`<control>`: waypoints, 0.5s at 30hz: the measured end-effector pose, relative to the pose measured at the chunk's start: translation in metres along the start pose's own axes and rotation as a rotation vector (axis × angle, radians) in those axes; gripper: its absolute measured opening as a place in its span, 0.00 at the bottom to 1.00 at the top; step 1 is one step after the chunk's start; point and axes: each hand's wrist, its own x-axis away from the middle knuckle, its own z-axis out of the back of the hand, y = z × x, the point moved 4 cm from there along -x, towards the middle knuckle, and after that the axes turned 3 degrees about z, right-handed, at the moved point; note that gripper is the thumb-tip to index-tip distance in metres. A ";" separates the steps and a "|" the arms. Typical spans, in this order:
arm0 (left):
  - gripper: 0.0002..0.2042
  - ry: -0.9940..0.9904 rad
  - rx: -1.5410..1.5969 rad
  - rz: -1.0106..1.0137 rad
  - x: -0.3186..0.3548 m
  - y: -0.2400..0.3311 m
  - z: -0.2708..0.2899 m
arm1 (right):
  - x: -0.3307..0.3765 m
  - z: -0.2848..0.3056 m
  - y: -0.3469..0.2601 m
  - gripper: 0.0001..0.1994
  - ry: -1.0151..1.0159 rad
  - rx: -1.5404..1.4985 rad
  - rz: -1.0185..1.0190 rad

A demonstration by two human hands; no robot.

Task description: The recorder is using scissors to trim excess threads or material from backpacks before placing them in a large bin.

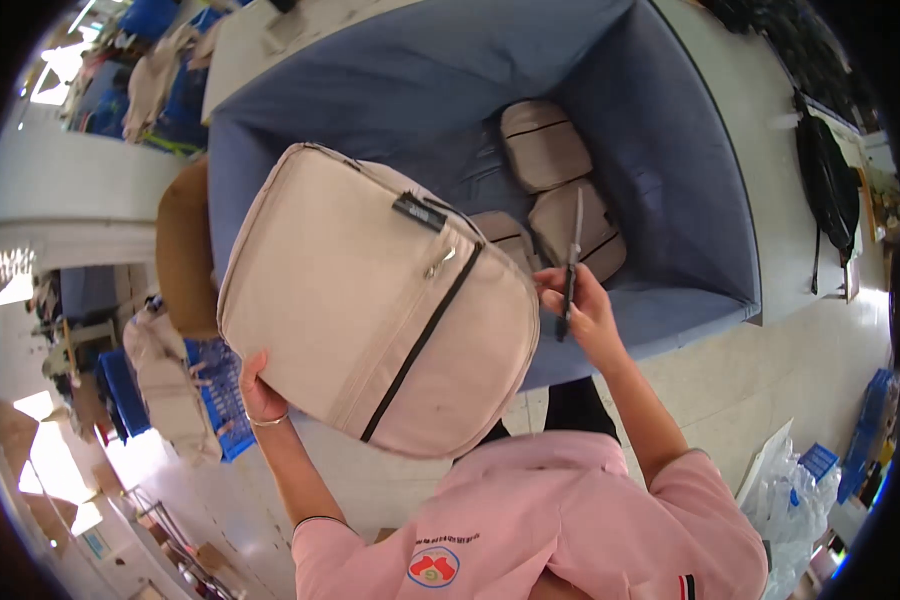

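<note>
A large beige backpack [330, 270] with a black zip line, a metal zip pull and a small black tag is held up in front of me. My left hand [260, 390] grips its lower left edge, the thumb on the near face. At the bag's right edge, my right hand [585, 305] is closed on a slim tool [577, 235] with a black handle and a long silvery blade pointing away from me. Its fingertips come close to the bag; I cannot tell whether they touch it. The hidden side of the bag does not show.
Behind the backpack stands a big bin lined with blue-grey cloth [670, 170], with several smaller beige bags [545, 145] inside. A brown rounded object [185, 250] is beside it. Blue crates [225, 400] lie left; a clear plastic bag [795, 510] lies right. A black bag [828, 190] hangs far right.
</note>
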 end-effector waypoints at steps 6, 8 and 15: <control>0.25 0.322 -0.025 -0.087 0.073 -0.018 0.206 | 0.059 -0.157 0.062 0.14 -0.296 0.152 -0.224; 0.20 0.383 -0.091 -0.143 0.085 -0.047 0.245 | 0.082 -0.188 0.093 0.14 -0.328 0.327 -0.232; 0.18 0.562 -0.211 -0.144 0.133 -0.095 0.223 | 0.110 -0.213 0.135 0.18 -0.242 0.672 -0.114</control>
